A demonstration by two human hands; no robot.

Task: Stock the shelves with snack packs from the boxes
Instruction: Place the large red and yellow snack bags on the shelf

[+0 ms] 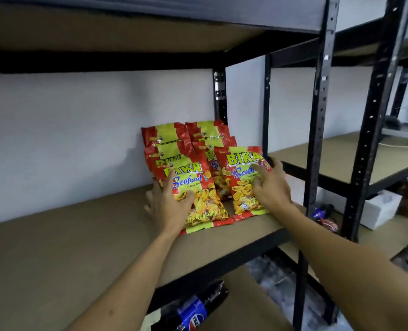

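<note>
Head view, shelf board [78, 240]: brown board in a black metal rack, running from 9 o'clock down toward 5 o'clock.
Head view, snack packs [188, 149]: red and yellow-green "BIKA Seafood" bags, two overlapping rows leaning back toward the white wall [78, 127], just right of frame centre.
Head view, front left pack [198, 199]: foremost of the left row, bottom edge on the board, tilted back.
Head view, front right pack [243, 182]: foremost of the right row, just beside the left one at its 3 o'clock.
Head view, left hand [168, 201]: fingers spread and fairly straight, thumb lying across the front left pack's face, other fingers at that pack's left edge.
Head view, right hand [271, 187]: fingers loosely bent, resting on the front right pack's face and right edge; a firm grip cannot be told.
Head view, cola bottle [193, 311]: dark, blue label, lying on the lower board at 6 o'clock.
Head view, white box [382, 209]: at 3 o'clock, beyond the rack upright [317, 139].
</note>
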